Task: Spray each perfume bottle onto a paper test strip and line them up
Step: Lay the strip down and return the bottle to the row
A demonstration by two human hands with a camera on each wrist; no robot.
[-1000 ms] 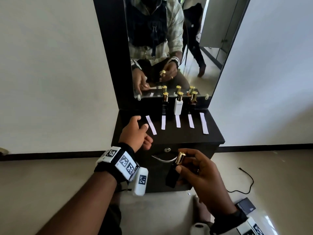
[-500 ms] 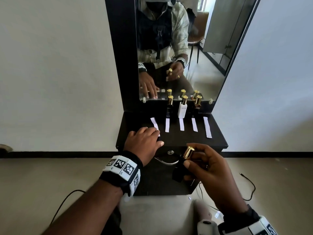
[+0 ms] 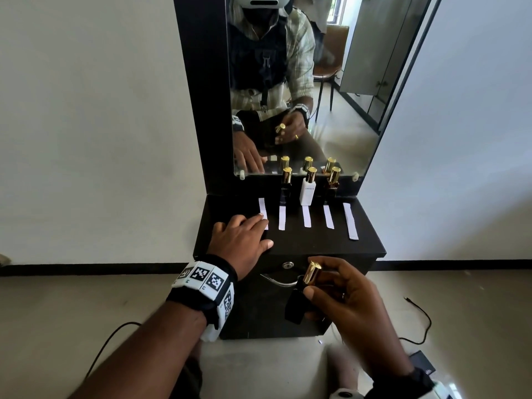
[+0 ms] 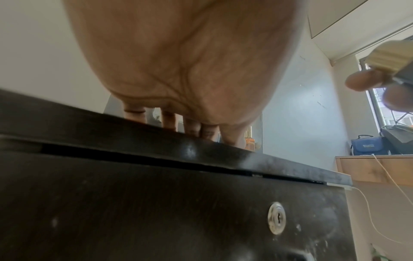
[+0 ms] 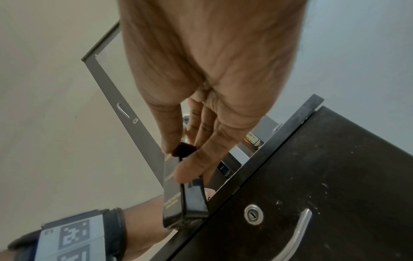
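My right hand (image 3: 342, 295) grips a black perfume bottle (image 3: 296, 305) with a gold cap (image 3: 312, 272), held in front of the cabinet below its top; the bottle (image 5: 183, 194) shows in the right wrist view too. My left hand (image 3: 241, 240) rests flat on the black cabinet top (image 3: 316, 246), its fingertips on the near end of the leftmost paper strip (image 3: 262, 210). Several more white strips lie in a row, among them one (image 3: 282, 217) and the rightmost (image 3: 350, 220). A black bottle (image 3: 285, 187), a white bottle (image 3: 307, 188) and an amber bottle (image 3: 331, 187) stand behind them.
A mirror (image 3: 302, 82) rises right behind the bottles. The cabinet front has a keyhole (image 3: 288, 265) and a curved metal handle (image 3: 280, 281). A black cable (image 3: 420, 315) and a small dark device (image 3: 421, 367) lie on the floor at the right.
My left hand came down from a raised, curled pose onto the cabinet top and now lies flat on the leftmost strip's end. The right hand keeps holding the black bottle.
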